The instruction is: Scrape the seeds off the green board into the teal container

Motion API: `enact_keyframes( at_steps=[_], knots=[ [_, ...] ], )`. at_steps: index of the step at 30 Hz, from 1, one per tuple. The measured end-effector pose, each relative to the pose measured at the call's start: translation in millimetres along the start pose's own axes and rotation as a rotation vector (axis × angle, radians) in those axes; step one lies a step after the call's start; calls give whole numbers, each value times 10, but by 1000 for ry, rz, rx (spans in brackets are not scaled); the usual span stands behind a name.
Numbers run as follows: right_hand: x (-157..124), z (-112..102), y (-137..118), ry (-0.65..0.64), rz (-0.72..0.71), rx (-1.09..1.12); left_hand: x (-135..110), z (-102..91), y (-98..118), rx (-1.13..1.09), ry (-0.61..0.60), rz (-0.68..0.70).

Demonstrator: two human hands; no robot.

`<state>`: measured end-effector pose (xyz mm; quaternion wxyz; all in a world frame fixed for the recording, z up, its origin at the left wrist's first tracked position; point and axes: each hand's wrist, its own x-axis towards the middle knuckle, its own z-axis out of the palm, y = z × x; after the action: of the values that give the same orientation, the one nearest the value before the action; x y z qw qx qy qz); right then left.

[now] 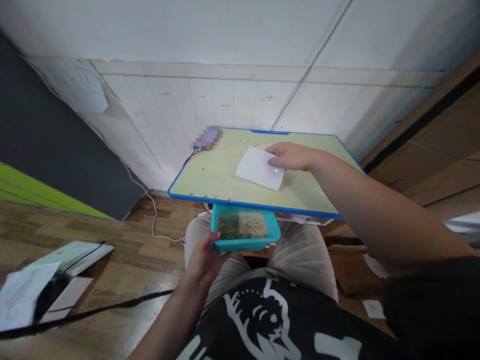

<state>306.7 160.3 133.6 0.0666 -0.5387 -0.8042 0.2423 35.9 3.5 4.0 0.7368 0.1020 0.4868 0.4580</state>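
My left hand grips the left side of a teal plastic tray held just below the near edge of a small table. The tray holds a layer of yellow and pale grains. My right hand reaches over the table top and rests on a white card, fingers curled down on its far right edge. The table has a pale green top with a blue rim. A few loose grains lie scattered on it.
A small blurred purple object sits at the table's far left corner, with a red wire and a white cable running to the floor. White panelled wall stands behind. Papers and a black cable lie on the wooden floor at left.
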Motion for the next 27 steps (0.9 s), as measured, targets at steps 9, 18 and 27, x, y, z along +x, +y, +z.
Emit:
enact_keyframes(
  at_steps=[9, 18, 27],
  knots=[
    [286, 149, -111, 15, 117, 121, 2, -302, 41, -31, 25, 64],
    [558, -69, 72, 321, 362, 128, -39, -472, 174, -149, 192, 130],
    [768, 14, 239, 223, 420, 227, -25, -602, 296, -194, 216, 197]
  ],
)
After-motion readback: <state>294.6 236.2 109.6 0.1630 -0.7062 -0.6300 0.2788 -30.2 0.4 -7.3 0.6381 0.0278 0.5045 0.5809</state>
